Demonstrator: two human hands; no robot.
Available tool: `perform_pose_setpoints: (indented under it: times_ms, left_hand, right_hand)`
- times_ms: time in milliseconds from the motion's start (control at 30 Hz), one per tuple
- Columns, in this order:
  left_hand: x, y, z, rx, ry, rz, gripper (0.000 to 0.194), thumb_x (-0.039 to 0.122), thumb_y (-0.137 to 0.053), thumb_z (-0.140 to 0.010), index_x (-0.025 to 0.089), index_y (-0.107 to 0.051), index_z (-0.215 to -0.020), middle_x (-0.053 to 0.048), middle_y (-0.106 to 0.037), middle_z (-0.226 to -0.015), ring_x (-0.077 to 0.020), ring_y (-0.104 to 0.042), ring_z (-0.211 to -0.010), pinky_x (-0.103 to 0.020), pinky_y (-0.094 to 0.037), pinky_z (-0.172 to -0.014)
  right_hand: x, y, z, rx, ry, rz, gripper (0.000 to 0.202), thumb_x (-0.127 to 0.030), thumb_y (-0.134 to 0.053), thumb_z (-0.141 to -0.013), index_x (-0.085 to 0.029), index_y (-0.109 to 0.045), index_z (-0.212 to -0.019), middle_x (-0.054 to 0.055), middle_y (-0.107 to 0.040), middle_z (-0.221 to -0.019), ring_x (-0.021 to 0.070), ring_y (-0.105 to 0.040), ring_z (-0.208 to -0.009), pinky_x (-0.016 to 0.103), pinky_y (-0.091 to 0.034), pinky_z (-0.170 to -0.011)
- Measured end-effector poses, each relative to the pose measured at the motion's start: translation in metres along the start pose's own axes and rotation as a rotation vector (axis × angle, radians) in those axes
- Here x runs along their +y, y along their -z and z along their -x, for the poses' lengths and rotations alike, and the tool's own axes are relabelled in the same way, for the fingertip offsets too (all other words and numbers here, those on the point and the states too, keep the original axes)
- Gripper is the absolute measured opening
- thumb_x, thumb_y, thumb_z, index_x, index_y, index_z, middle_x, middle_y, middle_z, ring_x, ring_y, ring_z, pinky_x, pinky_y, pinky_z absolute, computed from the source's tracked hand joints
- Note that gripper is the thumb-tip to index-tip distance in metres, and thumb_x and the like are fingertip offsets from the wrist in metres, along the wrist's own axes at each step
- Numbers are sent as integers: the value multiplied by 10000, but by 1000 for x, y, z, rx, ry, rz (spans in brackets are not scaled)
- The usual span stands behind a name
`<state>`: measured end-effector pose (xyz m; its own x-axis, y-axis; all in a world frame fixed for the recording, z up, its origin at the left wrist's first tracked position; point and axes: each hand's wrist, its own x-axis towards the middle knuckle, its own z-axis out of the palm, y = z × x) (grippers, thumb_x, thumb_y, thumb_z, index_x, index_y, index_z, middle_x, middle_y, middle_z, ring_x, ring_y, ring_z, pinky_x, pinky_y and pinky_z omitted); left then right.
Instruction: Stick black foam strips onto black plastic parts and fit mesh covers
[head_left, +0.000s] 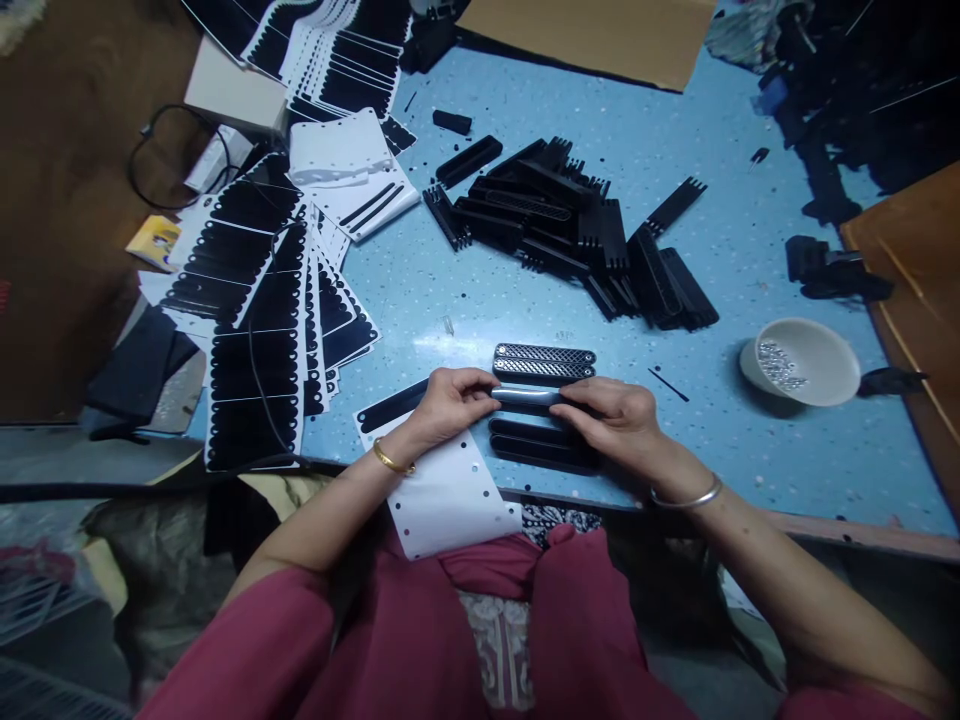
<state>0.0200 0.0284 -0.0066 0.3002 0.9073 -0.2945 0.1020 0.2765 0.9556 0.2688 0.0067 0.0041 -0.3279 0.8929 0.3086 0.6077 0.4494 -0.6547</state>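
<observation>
Between my two hands is a long, narrow black plastic piece (pixel 527 397) with a shiny top. My left hand (pixel 452 405) pinches its left end, and my right hand (pixel 619 415) pinches its right end. Just beyond it lie two black pieces with a diamond-patterned face (pixel 545 361), side by side. Nearer my body, more smooth black pieces (pixel 536 443) lie on the table, partly hidden by my right hand. Under my left forearm is a white backing sheet (pixel 442 500) with punched holes and one black strip (pixel 391 405) on it.
A heap of black plastic parts (pixel 555 210) lies across the table's middle. On the left are fanned sheets of black strips (pixel 255 370) with a cable across them. At right stands a white bowl (pixel 832 365) holding small shiny bits. Cardboard (pixel 600 35) lies at the back.
</observation>
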Motion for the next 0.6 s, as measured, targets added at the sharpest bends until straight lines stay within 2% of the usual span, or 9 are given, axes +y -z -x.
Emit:
perform_pose_setpoints:
  times_ms: [133, 600]
  left_hand:
    - [0, -1, 0, 11, 12, -4, 223, 153, -763, -643, 87, -726, -853, 16, -608, -568, -73, -529, -506, -182, -411, -506]
    - [-2, 0, 0, 8, 23, 1, 213, 140, -755, -649, 88, -734, -854, 4, -634, -596, -77, -555, -524, -187, -443, -525]
  right_hand:
    - [-5, 3, -2, 18, -47, -35, 118, -307, -691, -848, -212, -761, -858, 76, -769, -836, 206, -719, -720, 334, -593, -655]
    - [-2, 2, 2, -29, 33, 61, 136, -275, -659, -865, -196, -763, -903, 105, -772, -909, 235, -735, -800, 370, -611, -719]
